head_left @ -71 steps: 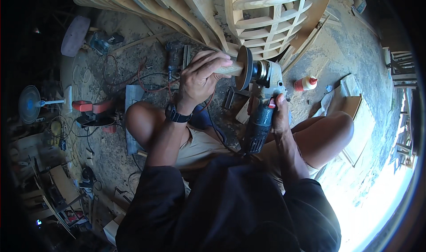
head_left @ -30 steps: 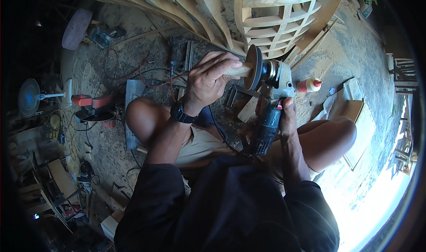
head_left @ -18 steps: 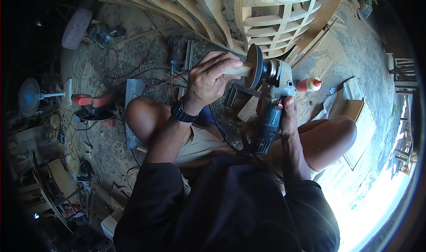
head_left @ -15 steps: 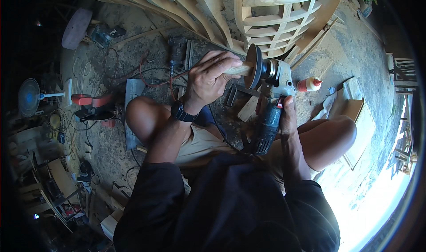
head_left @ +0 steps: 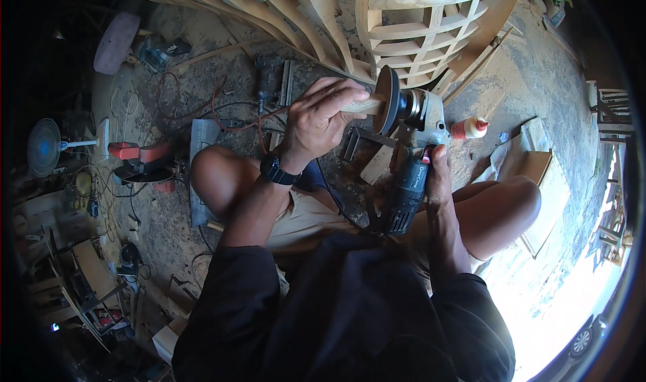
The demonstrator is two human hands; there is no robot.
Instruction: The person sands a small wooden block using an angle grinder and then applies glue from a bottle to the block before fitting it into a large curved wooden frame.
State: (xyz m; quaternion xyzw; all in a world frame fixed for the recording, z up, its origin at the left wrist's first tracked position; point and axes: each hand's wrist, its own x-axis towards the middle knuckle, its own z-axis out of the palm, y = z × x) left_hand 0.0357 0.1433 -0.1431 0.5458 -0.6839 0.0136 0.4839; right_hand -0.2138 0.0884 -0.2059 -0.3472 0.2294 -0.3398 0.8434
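My left hand (head_left: pixel 323 116) is closed on a small wooden block (head_left: pixel 365 106), its fingers wrapped round the near end. The block's far end meets the face of the round sanding disc (head_left: pixel 386 101), which stands on edge. That disc is fitted to an angle grinder (head_left: pixel 407 187) with a dark body and a silver head. My right hand (head_left: pixel 438 175) grips the grinder's body from the right, thumb up by the red switch; most of its fingers are hidden behind the tool. Both hands are above my crossed legs.
A ribbed wooden boat frame (head_left: pixel 431 28) rises just ahead. A red-capped glue bottle (head_left: pixel 469 127) stands right of the grinder head. Left on the dusty floor are a drill (head_left: pixel 269 76), a red cut-off saw (head_left: pixel 140 153), cables and a fan (head_left: pixel 46 148). Boards (head_left: pixel 542 200) lie at right.
The hands, block and grinder have barely moved. At the lower right, part of a car has come into view outside.
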